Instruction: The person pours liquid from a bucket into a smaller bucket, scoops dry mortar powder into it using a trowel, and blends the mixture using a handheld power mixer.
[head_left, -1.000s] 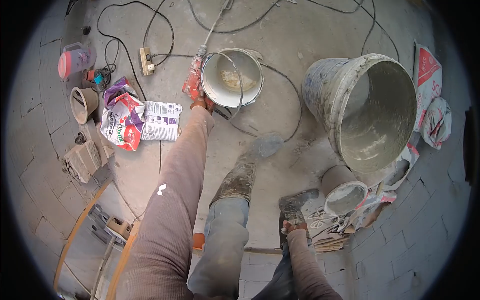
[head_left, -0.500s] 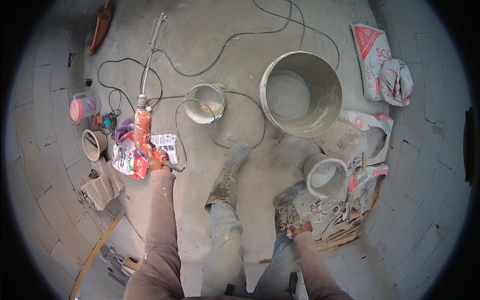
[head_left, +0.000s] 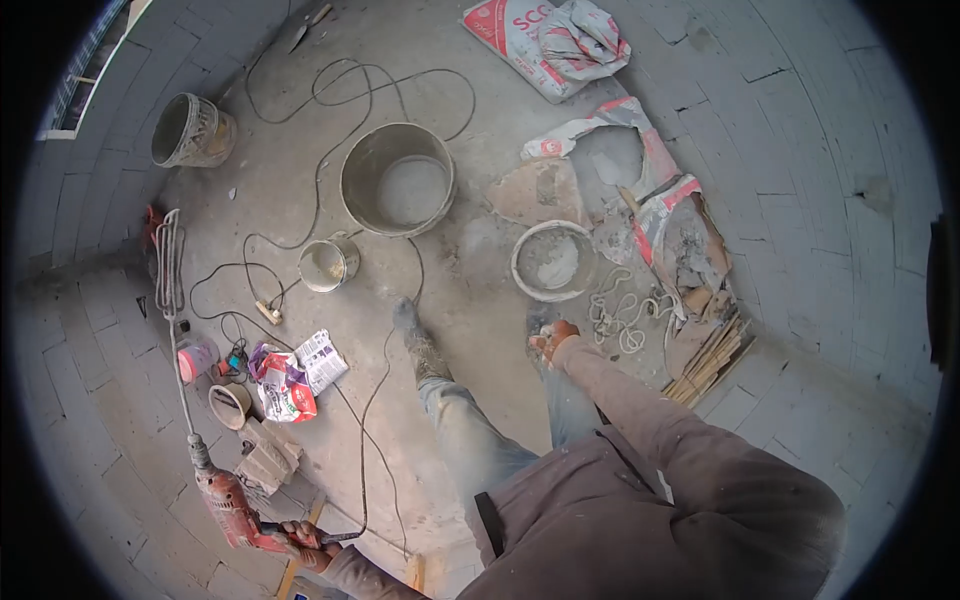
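Note:
My left hand (head_left: 308, 543) is closed around the rear handle of a red mixing drill (head_left: 228, 508) at the lower left. Its long metal paddle (head_left: 171, 262) points up, away from me, near the left wall. A black cord trails from the handle. My right hand (head_left: 554, 340) hangs in front of my right leg, fingers loosely bent, with nothing visible in it. Nearest to that hand stands a whitish bucket (head_left: 517, 262) with pale powder inside. Farther ahead are a large round tub (head_left: 352, 190) holding grey material and a small bucket (head_left: 346, 262).
Torn mortar bags (head_left: 655, 150) and a full-looking bag (head_left: 510, 40) lie along the right wall. Tangled rope (head_left: 628, 325) and wood strips (head_left: 710, 365) are at right. Black cord (head_left: 318, 190) loops over the floor. A dirty bucket (head_left: 210, 140) and printed packet (head_left: 285, 390) are at left.
My view has turned toward the right. The drill has swung to the lower left, with its paddle now beside the left wall. My right hand has moved forward.

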